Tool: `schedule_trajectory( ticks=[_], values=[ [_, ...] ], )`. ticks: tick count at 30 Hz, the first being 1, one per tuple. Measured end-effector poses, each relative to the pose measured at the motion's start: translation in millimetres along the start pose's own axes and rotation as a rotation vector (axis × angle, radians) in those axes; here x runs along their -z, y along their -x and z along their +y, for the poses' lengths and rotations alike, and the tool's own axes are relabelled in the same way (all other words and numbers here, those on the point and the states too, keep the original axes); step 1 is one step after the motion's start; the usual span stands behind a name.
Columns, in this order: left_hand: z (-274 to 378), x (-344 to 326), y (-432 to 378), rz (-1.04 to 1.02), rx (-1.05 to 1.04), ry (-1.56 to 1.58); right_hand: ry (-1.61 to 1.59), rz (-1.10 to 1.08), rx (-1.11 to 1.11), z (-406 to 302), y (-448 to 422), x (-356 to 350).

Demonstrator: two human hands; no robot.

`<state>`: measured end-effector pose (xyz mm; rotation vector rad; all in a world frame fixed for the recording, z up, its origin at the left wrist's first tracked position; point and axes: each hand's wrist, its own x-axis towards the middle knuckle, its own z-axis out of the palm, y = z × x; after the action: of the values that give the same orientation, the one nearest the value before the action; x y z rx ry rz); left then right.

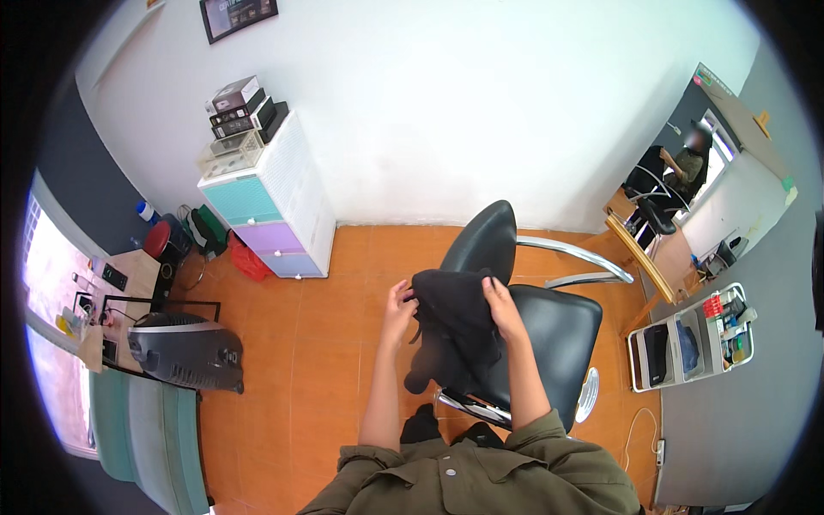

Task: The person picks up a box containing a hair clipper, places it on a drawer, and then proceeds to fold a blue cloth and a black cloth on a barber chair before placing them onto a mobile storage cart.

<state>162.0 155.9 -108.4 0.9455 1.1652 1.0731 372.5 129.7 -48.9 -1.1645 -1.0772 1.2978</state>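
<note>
A black cloth point(454, 322), loosely bunched and hanging down, is held up in front of me. My left hand point(402, 309) grips its upper left edge between thumb and fingers. At the upper right edge, my right hand point(501, 308) pinches the cloth, the thumb on the near side. Behind and below the cloth stands a black padded salon chair point(557, 341) with chrome armrests, and the cloth covers part of its seat and backrest.
Left are a drawer cabinet point(309, 206) topped with boxes, a dark wheeled appliance point(187, 354), a desk point(138, 267) and a green sofa point(145, 438). Right are a wall mirror point(714, 180), a wooden ledge point(640, 257) and a white trolley point(705, 370) with bottles. A cable point(634, 428) lies near the right wall.
</note>
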Motion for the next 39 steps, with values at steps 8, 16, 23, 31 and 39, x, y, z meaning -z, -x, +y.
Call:
schedule_trajectory(
  ticks=[8,16,23,31,39],
  values=[
    [-3.9,-1.6,3.6,-0.180,-0.025,-0.241,-0.492,0.307,0.001,-41.1,2.9,-14.7],
    [-8.6,-27.0,10.5,0.008,-0.165,-0.265,-0.954,0.101,0.404,-76.8,25.7,27.7],
    [13.0,-46.5,-16.2,0.146,-0.406,-0.739,-1.025,0.256,0.559,-84.8,60.0,65.2],
    [12.8,-90.4,-83.4,0.110,-0.628,-0.940,-1.031,0.362,0.646,-89.4,94.6,98.1],
    [22.1,-96.7,-112.3,0.050,-0.529,-0.963,-1.091,0.430,0.593,-99.0,108.3,98.3]
  ],
)
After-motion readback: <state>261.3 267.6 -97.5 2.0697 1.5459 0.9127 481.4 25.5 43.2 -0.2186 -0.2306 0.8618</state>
